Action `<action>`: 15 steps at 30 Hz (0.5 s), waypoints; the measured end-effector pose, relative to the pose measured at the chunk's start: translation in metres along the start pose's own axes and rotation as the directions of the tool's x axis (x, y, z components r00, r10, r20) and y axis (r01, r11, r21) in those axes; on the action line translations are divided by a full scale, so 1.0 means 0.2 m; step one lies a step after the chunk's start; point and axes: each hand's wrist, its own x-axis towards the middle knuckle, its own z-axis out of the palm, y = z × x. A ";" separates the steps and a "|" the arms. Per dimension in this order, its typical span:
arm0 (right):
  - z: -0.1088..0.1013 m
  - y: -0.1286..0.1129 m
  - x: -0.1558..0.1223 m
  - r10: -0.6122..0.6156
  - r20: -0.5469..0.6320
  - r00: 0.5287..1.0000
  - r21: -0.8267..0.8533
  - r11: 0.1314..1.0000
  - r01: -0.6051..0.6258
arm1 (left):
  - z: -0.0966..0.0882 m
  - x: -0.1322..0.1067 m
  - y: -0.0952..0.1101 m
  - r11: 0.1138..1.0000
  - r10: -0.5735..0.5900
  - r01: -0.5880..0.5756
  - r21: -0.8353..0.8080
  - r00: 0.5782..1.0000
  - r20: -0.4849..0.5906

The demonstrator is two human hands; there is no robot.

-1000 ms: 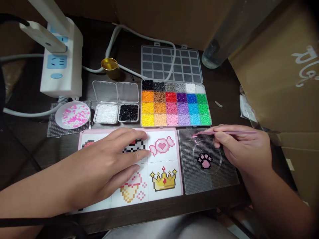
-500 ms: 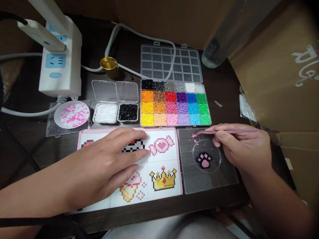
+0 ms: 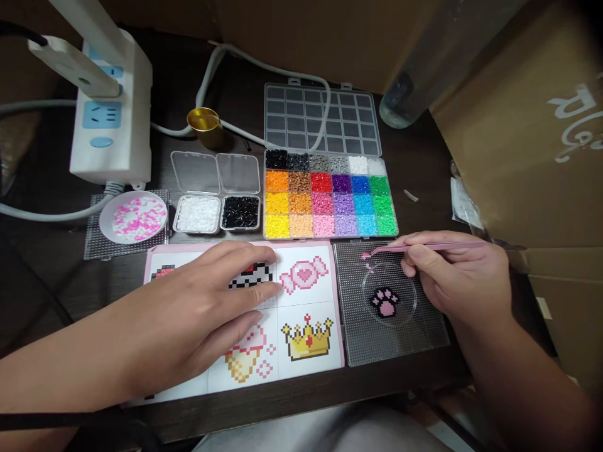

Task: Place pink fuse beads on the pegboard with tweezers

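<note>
Pink tweezers [image 3: 400, 248] are pinched in my right hand [image 3: 456, 276]. Their tip is at a few small pink beads [image 3: 366, 257] near the top left of a clear pegboard [image 3: 400, 351]. A black and pink paw made of beads [image 3: 386, 302] lies inside a clear round disc [image 3: 409, 317] on that board. My left hand [image 3: 211, 301] rests with fingers spread on a pattern sheet [image 3: 301, 370]. It covers part of the printed pictures; a pink candy [image 3: 304, 274] and a gold crown [image 3: 308, 339] show beside the fingertips.
Behind the sheet sit a sorted bead box [image 3: 332, 194], small boxes of white beads [image 3: 196, 215] and black beads [image 3: 240, 213], and a dish of pink and white beads [image 3: 134, 217]. A gold cup [image 3: 205, 127], a power strip [image 3: 113, 119] and its cable lie farther back.
The tweezer tip has shifted very slightly at the pink beads. The whole view has drifted a little; my left hand stays in place on the sheet.
</note>
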 end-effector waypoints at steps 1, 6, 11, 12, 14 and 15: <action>0.00 0.00 0.00 0.000 0.001 1.000 0.004 1.000 0.000 | 0.00 0.00 0.00 1.000 -0.002 0.002 -0.002 1.000 -0.001; -0.01 0.02 0.00 0.000 0.006 1.000 0.022 1.000 0.000 | 0.01 -0.02 -0.02 1.000 -0.021 0.022 -0.004 0.999 0.048; -0.01 0.02 0.00 -0.008 0.015 1.000 0.040 0.999 0.007 | 0.03 -0.04 -0.01 0.999 -0.044 0.045 -0.028 0.999 0.016; -0.01 0.02 -0.01 -0.009 0.012 1.000 0.038 0.999 0.009 | 0.03 -0.03 -0.01 0.999 -0.024 0.025 -0.029 1.000 0.007; 0.00 0.03 -0.01 -0.004 0.011 1.000 0.033 0.999 0.004 | 0.03 -0.03 -0.01 1.000 -0.009 0.009 -0.023 1.000 -0.001; 0.00 0.03 -0.01 0.002 0.012 1.000 0.031 1.000 -0.003 | 0.02 -0.02 -0.01 1.000 -0.011 0.011 -0.020 1.000 -0.004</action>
